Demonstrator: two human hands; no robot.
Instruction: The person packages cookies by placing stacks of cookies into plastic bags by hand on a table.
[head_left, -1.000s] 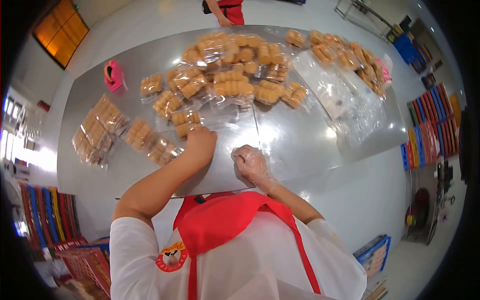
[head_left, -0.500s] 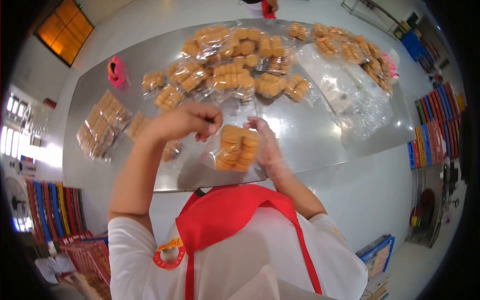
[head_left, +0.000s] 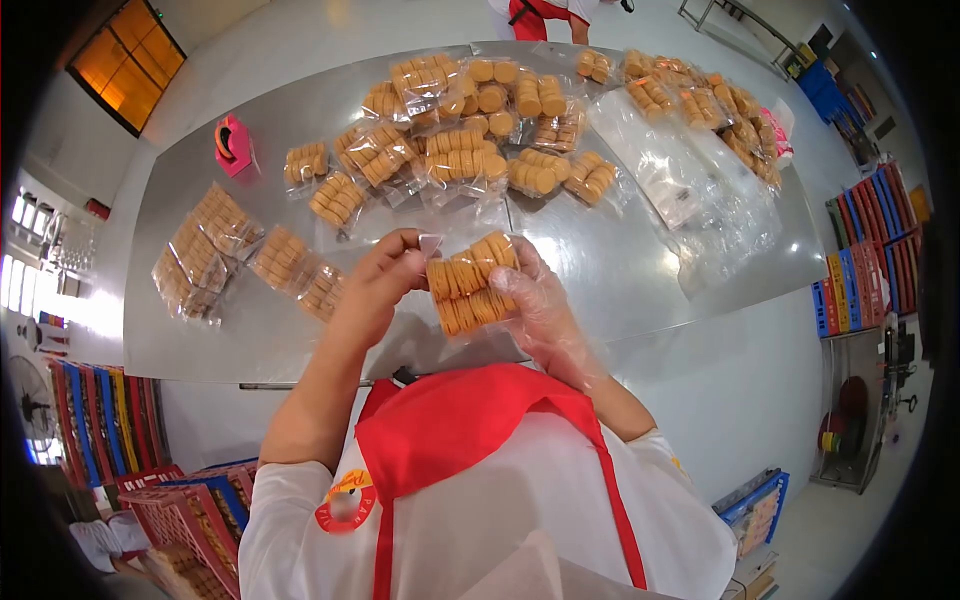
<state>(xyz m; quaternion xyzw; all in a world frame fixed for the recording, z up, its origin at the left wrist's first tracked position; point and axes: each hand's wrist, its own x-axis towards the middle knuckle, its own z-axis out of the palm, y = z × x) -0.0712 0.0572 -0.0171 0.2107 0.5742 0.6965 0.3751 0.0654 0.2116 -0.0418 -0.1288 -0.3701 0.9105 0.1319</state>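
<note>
Between my hands, above the table's near edge, is a clear plastic bag of round golden biscuits stacked in rows. My left hand pinches a gathered end of the plastic at the bag's left side. Around the right side, my right hand, in a clear thin glove, grips the same bag with the thumb on the front. Left of my left hand lie more bagged biscuits flat on the steel table.
Several biscuit bags cover the table's far middle, with another pile at the far right. Clear plastic bags lie spread on the right. A pink tape dispenser stands at the left. Across the table is another person.
My right hand has closed around the biscuit bag, which now sits turned and slightly higher. My left hand has come down to the bag's left end. The person opposite has moved further into view.
</note>
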